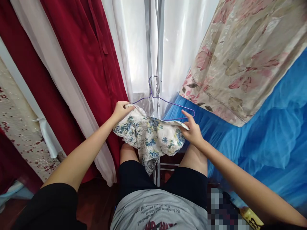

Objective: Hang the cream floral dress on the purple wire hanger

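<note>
A small white garment with blue flowers (pixel 150 135) hangs over a purple wire hanger (pixel 168 102), which hooks onto an upright metal rack post (pixel 149 48). My left hand (pixel 121 110) is closed on the garment's top left edge, by the hanger's left arm. My right hand (pixel 192 129) pinches the garment's right edge under the hanger's right end, index finger stretched toward the wire. The garment droops between both hands above my knees.
Dark red curtains (pixel 79 64) and a white sheer strip (pixel 57 83) hang at the left. White sheer fabric (pixel 182 38) backs the rack. A floral beige cloth (pixel 244 54) and blue tulle (pixel 263 134) fill the right. Dark wooden floor (pixel 96 201) lies below.
</note>
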Motion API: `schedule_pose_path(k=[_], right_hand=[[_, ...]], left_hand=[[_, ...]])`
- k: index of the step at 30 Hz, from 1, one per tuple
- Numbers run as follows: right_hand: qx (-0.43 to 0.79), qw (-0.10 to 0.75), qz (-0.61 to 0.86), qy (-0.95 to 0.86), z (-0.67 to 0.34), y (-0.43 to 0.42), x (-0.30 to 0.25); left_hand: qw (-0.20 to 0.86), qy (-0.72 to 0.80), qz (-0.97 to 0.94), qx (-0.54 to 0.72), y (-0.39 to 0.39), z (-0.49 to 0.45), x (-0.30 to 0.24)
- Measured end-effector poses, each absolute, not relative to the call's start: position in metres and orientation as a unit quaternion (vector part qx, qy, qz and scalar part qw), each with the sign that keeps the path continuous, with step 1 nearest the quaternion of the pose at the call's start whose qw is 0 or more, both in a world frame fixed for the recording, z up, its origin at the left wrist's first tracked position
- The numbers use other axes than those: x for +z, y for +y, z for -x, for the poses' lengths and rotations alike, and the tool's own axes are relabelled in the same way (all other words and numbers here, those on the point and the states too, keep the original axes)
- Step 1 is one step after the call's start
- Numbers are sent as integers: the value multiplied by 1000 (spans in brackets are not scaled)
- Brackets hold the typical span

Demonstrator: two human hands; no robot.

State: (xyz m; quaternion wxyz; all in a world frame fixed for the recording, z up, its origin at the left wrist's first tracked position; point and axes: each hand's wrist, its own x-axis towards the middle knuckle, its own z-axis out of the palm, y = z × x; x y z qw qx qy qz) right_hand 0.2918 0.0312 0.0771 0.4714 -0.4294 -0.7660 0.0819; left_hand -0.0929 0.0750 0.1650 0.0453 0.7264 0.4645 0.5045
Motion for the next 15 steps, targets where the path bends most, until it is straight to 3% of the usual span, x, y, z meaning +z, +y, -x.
schedule_pose_path(k=[3, 7, 11, 13, 15], right_hand=[[33, 510, 466, -722, -310, 34, 94], [77, 422, 466, -774, -326, 46, 138], [264, 337, 440, -789, -335, 43, 173], [386, 342, 408, -753, -332, 39, 179], [450, 400, 374, -705, -320, 37, 178]], left_hand=[[22, 454, -746, 486, 65, 92, 168], [13, 445, -759, 475, 55, 102, 177], [167, 405, -720, 538, 50, 134, 172], [255, 405, -662, 577, 49, 150, 158], [323, 420, -589, 610, 50, 159, 141]])
